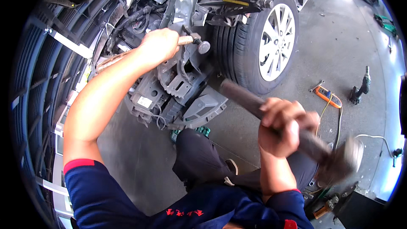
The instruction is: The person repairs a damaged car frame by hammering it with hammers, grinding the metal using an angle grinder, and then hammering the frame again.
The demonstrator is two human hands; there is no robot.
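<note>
The setting was a garage with a grey concrete floor [339, 38], where a car stood with its front bodywork stripped away. I saw the left hand [159, 44] with fingers [169, 55] wrapped fully round the wooden handle of a small hammer [199, 42], its round head just beyond the fingertips and touching the bare grey metal frame [182, 8]. Loose plastic brackets [178, 89] hung just below those fingers. The front wheel [265, 34] stood beside the hammer head, away from the hand. The right hand [282, 125] was clenched round the dark shaft of a mallet [339, 161], its blurred head lower and right of the knuckles, well apart from the car. An orange meter [328, 96] lay on the floor beyond the right fingers.
</note>
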